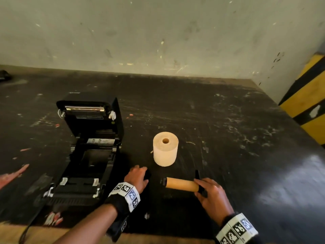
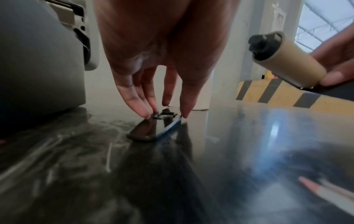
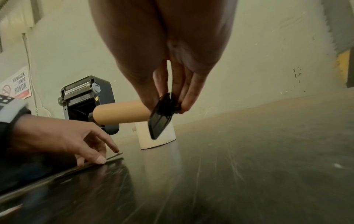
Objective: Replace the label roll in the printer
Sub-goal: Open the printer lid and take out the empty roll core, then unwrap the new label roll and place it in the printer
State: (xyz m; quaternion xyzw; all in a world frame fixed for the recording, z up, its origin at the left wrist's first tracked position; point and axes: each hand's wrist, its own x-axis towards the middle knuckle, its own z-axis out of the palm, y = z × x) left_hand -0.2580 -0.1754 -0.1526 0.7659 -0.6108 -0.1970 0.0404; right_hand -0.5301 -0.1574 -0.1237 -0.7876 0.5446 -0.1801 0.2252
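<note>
Bench (image 1: 228, 111) first: it is big, dark and scratched. Printer (image 1: 88, 147) sits near the left edge with its lid up and its roll bay bare. New label roll (image 1: 165, 149) stands on end in the middle, not yet used. Empty brown core (image 1: 181, 184), with a black spindle through it, is near the front edge; the right hand (image 1: 213, 197) pinches its black end plate. Left hand (image 1: 138, 177) pinches a small flat black plate (image 2: 155, 128) lying on the bench. So the old roll is out; I think swapping cores and loading are left.
</note>
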